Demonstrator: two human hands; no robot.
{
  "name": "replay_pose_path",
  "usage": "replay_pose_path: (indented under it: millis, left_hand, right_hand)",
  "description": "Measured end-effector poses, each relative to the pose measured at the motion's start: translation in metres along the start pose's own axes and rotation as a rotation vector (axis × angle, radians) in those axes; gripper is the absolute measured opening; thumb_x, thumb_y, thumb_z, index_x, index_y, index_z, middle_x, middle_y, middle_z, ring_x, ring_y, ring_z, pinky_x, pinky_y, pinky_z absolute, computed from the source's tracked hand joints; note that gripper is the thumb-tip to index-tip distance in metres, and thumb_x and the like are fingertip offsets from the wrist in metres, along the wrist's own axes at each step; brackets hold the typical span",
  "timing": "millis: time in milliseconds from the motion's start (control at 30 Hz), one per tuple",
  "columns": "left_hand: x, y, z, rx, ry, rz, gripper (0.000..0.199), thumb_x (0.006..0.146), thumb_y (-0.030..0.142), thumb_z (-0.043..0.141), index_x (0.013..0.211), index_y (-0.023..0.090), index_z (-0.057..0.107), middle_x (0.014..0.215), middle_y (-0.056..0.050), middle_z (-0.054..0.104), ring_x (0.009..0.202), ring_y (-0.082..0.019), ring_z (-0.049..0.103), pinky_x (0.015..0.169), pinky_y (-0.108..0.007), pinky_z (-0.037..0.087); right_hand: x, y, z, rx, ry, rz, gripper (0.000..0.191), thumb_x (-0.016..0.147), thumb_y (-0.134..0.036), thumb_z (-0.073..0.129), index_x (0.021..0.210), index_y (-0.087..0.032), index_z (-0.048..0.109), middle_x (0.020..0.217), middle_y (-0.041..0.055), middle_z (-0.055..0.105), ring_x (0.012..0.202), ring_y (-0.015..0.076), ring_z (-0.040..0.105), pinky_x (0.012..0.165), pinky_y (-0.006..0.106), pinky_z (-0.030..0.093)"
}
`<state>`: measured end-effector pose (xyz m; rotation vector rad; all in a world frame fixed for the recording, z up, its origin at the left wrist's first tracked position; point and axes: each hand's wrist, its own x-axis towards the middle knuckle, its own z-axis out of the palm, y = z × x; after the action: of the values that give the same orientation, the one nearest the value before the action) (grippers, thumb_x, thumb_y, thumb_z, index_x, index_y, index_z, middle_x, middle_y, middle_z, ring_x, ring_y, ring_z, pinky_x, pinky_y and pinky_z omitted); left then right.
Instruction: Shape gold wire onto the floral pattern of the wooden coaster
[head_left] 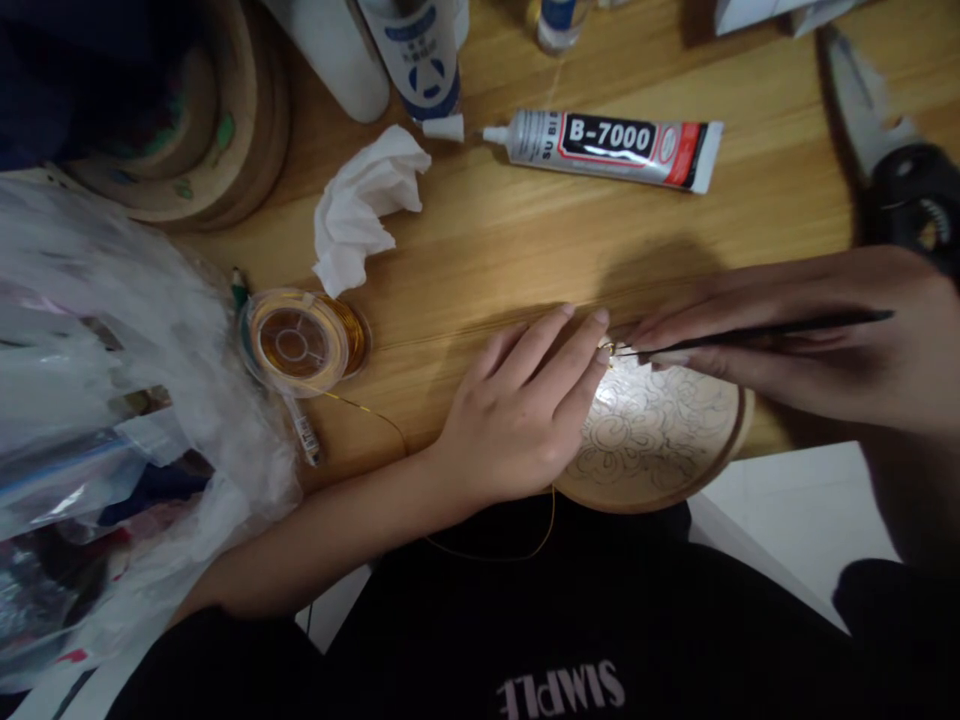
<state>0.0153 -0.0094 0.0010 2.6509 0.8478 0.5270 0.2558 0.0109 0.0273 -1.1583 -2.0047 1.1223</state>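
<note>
A round wooden-rimmed disc [645, 450] with a pale face and a drawn floral line pattern lies at the table's front edge. My left hand [525, 410] rests palm down over its left part, fingers stretched and slightly apart; the thumb is hidden. By those fingertips sits a small loop of gold wire [610, 349]. Pinched in my right hand [810, 330] are black tweezers [765, 332], their thin tips at the gold loop. Gold wire runs from a spool [292, 342] toward my left forearm, and a slack loop of wire [551, 525] hangs below my left hand.
A B-7000 glue tube [607, 148], a crumpled tissue [364, 205] and a white-and-blue tube [420, 60] lie beyond my hands. Black-handled scissors [900, 165] are at far right. Tape rolls [255, 130] and plastic bags [187, 380] crowd the left side.
</note>
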Motion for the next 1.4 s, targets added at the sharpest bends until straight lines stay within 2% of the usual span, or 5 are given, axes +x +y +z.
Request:
replay_pose_path:
  millis: [567, 900, 1033, 1200, 1400]
  left_hand:
    - [0.002, -0.001, 0.0, 0.048, 0.028, 0.034, 0.032, 0.091, 0.015, 0.043, 0.115, 0.007, 0.063, 0.133, -0.013, 0.062, 0.123, -0.029, 0.059, 0.094, -0.04, 0.048]
    - [0.003, -0.004, -0.001, 0.054, 0.01, 0.093, 0.032, 0.089, 0.015, 0.047, 0.116, 0.004, 0.062, 0.133, -0.018, 0.061, 0.122, -0.033, 0.057, 0.095, -0.044, 0.048]
    - [0.002, -0.004, -0.001, -0.04, 0.005, 0.057, 0.032, 0.087, 0.013, 0.051, 0.116, 0.006, 0.061, 0.134, -0.018, 0.06, 0.126, -0.032, 0.053, 0.099, -0.048, 0.047]
    - [0.002, -0.008, 0.001, -0.172, 0.049, 0.011, 0.027, 0.087, 0.012, 0.056, 0.113, 0.012, 0.062, 0.131, -0.015, 0.061, 0.125, -0.029, 0.053, 0.102, -0.049, 0.048]
    - [0.002, -0.012, 0.004, -0.226, 0.072, 0.024, 0.041, 0.086, 0.015, 0.058, 0.127, 0.014, 0.054, 0.129, -0.013, 0.061, 0.123, -0.028, 0.055, 0.104, -0.05, 0.047]
  right_hand:
    - [-0.024, -0.003, 0.018, -0.04, 0.103, -0.103, 0.047, 0.079, -0.001, 0.07, 0.121, -0.022, 0.068, 0.111, 0.0039, 0.072, 0.102, 0.0133, 0.07, 0.09, 0.024, 0.059]
    - [-0.036, -0.007, 0.033, -0.025, 0.245, -0.071, 0.045, 0.079, -0.002, 0.069, 0.118, -0.024, 0.069, 0.11, 0.0026, 0.072, 0.1, 0.0132, 0.069, 0.089, 0.026, 0.058]
    - [-0.036, -0.006, 0.038, -0.005, 0.334, -0.039, 0.042, 0.081, -0.007, 0.069, 0.116, -0.031, 0.069, 0.105, -0.0008, 0.073, 0.097, 0.0145, 0.07, 0.085, 0.03, 0.059]
    - [-0.038, -0.003, 0.038, 0.052, 0.462, -0.011, 0.03, 0.079, -0.011, 0.073, 0.104, -0.027, 0.073, 0.095, -0.0015, 0.074, 0.085, 0.0133, 0.069, 0.075, 0.029, 0.058]
    - [-0.055, -0.009, 0.035, 0.028, 0.511, 0.049, 0.03, 0.079, -0.012, 0.072, 0.104, -0.029, 0.073, 0.096, -0.002, 0.074, 0.087, 0.014, 0.069, 0.076, 0.029, 0.057]
